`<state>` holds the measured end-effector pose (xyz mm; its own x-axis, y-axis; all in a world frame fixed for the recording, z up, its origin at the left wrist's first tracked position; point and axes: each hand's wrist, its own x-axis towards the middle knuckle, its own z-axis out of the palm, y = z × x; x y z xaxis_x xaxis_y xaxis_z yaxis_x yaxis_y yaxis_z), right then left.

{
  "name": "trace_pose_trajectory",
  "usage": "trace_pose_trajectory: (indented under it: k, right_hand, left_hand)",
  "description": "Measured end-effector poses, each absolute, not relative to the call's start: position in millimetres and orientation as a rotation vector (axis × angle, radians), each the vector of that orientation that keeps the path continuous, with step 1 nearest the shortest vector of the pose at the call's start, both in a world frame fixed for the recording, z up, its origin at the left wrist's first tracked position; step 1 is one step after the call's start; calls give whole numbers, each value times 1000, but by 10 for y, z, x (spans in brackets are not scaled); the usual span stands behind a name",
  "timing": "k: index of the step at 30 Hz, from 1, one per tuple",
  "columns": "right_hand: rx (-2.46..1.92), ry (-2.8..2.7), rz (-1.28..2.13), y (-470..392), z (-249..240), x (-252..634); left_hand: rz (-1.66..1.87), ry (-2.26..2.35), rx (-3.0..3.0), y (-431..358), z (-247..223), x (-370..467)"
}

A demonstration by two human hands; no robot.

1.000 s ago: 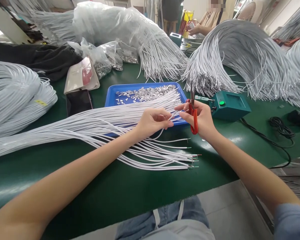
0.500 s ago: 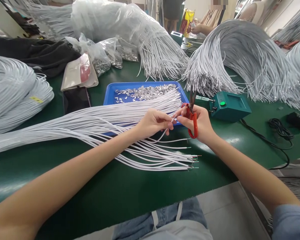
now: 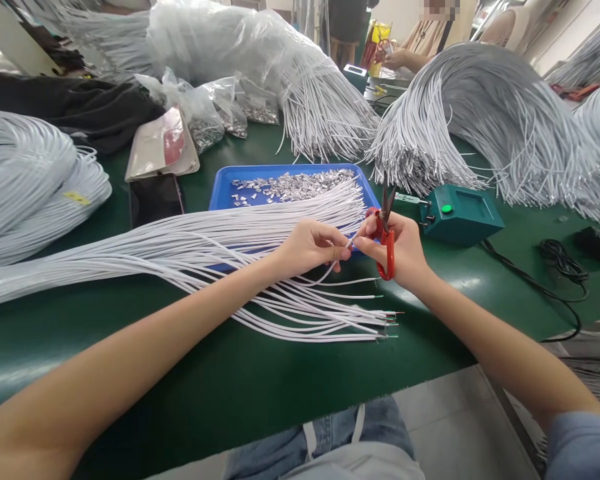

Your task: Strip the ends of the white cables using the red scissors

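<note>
My left hand (image 3: 316, 248) pinches one white cable (image 3: 330, 269) close to its end, above the edge of the blue tray (image 3: 220, 190). At that same cable end, my right hand (image 3: 397, 247) has its thumb and fingertip pressed together. Red-handled scissors (image 3: 389, 253) hang on the fingers of my right hand, blades pointing up and away. Beneath and beside my hands lies a bundle of white cables (image 3: 145, 233). Several cables fan out toward the front, with thin coloured wires (image 3: 393, 319) showing at their tips. The tip between my fingers is mostly hidden.
Small metal clips (image 3: 300, 183) lie in the tray. A teal box with a green button (image 3: 460, 213) stands to the right, its black cord (image 3: 535, 283) trailing. Big cable bundles (image 3: 500, 100), a coil (image 3: 35, 180), a phone (image 3: 156, 200) and a co-worker's hand (image 3: 394, 59) are around.
My fingertips have shifted slightly at the cable end, and the scissors have tilted a little. Both hands keep nearly the same place. The whole view has moved slightly.
</note>
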<state>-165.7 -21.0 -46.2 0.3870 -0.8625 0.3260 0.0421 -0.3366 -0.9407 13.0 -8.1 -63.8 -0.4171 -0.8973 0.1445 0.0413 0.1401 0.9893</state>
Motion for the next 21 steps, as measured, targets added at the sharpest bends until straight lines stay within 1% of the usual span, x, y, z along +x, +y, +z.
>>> trace_pose_trajectory:
  k: [10, 21]
  right_hand:
    - [-1584, 729, -1009, -253, -433, -1677]
    - [-1775, 853, -1257, -94, -487, -1612]
  left_hand:
    - [-1320, -1607, 884, -78, -645, 126]
    - [-1290, -1548, 956, -103, -646, 96]
